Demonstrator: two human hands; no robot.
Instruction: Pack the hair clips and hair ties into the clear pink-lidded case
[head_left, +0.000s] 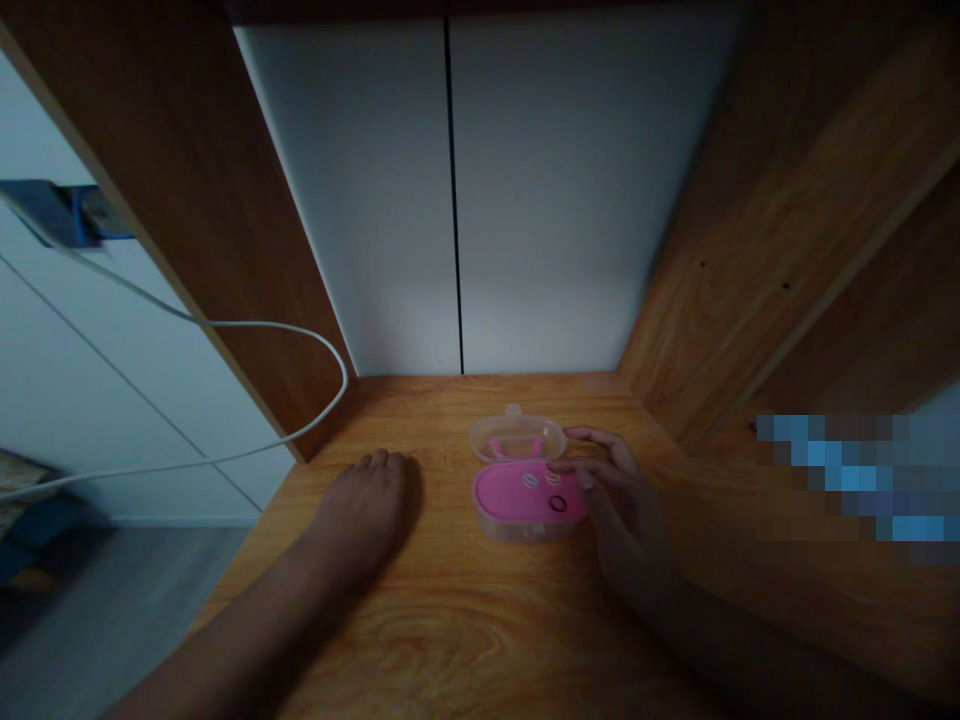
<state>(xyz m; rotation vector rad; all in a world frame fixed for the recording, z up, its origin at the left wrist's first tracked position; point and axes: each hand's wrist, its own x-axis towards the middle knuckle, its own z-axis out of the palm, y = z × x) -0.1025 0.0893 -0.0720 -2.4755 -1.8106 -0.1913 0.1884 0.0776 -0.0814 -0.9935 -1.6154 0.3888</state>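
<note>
An oval clear plastic box (504, 528) stands on the wooden tabletop with its lid (517, 432) tipped back. Its pink inner surface (501, 492) carries a dark elastic hair tie (558, 504) and two small pale loops (530, 480). My right hand (626, 525) grips the right end of the box, thumb and a finger over the pink surface and another finger by the lid. To the left of the box, my left hand (365, 510) rests palm down on the wood, fingers curled into a loose fist. Anything inside that fist is hidden.
A white cable (330, 345) loops over the left edge from a wall outlet (105, 212). Wooden panels (247, 180) rise at both sides, with a pale back panel (547, 200) between them. A blurred-out patch (847, 480) lies at the right.
</note>
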